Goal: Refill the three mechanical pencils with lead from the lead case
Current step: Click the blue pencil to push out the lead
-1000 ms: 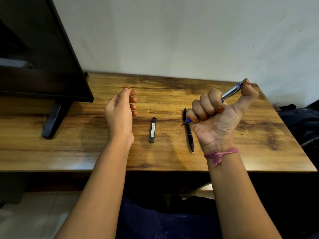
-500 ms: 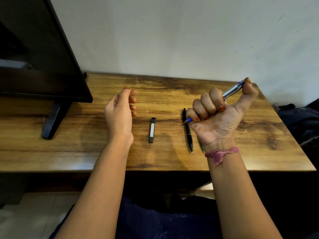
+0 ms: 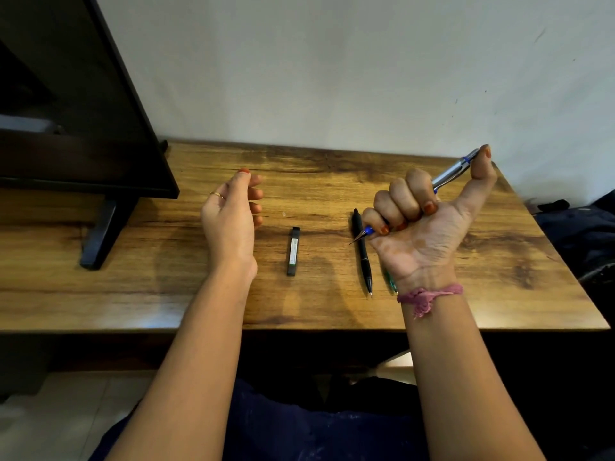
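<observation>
Silver-blue pencil (image 3: 450,175) — fisted right hand (image 3: 420,227)

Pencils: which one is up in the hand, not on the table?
The silver-and-blue pencil, gripped in the right hand above the table. The black pencil lies flat; a green one peeks beside the wrist.

We saw a dark monitor (image 3: 76,94) standing on the wooden tabletop (image 3: 166,294) at the left, a white wall (image 3: 332,68) behind, and dark cloth (image 3: 579,234) beside the right edge.

Right hand (image 3: 422,227) gripping blue pencil (image 3: 454,171) — left hand (image 3: 233,217) empty
</observation>
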